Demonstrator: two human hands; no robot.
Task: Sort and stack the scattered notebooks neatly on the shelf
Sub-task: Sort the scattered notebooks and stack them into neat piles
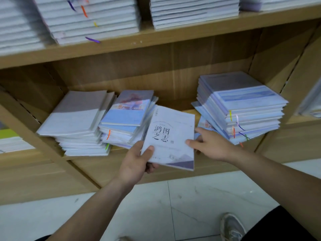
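As the left hand grips it, the notebook (white) tilts.

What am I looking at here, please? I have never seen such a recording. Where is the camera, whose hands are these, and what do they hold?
No machine here: a person works with bare hands. The one picture comes from a camera on that person's head, looking down. The left hand grips a white notebook with black characters at its lower left corner; the right hand lays its thumb on the right edge, grip unclear. On the wooden shelf lie three piles of notebooks: left pile, middle pile, right pile.
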